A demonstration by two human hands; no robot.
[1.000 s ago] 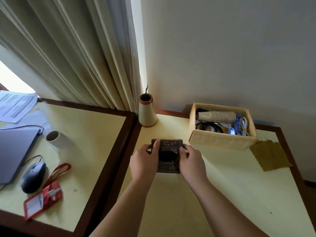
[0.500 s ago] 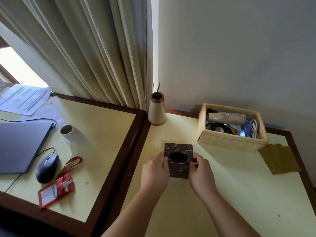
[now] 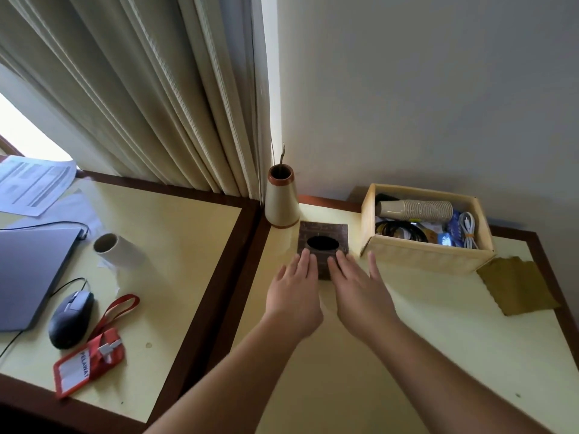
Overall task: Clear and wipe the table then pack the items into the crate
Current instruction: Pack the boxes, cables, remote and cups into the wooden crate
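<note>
**Tissue box set at the back of the table, crate packed beside it**

On the neighbouring desk at far left, a laptop (image 3: pixel 29 274), a mouse (image 3: pixel 70 319) and a red badge holder (image 3: pixel 89 360) lay well apart from the work. On our table (image 3: pixel 360 386), the cone-shaped vase (image 3: pixel 281 200) stood in the back corner, with the dark tissue box (image 3: pixel 324 236) just beside it, between the vase and the crate (image 3: pixel 423 255).

Our left hand (image 3: pixel 294 292) lay flat, fingers straight, its tips touching the box's near edge and gripping nothing. Our right hand (image 3: pixel 360 291) was likewise spread, fingertips at the box's near right corner, closed around nothing.

The crate already held a stack of paper cups (image 3: pixel 415 209) and cables (image 3: pixel 401 231). An olive cloth (image 3: pixel 517 285) lay on the table just right of the crate.

We judged the step to be seating the box squarely; doing it well meant pushing evenly with both hands, keeping it clear of the vase, which looked easy to topple. Whether the box touched the vase we could not tell.
</note>
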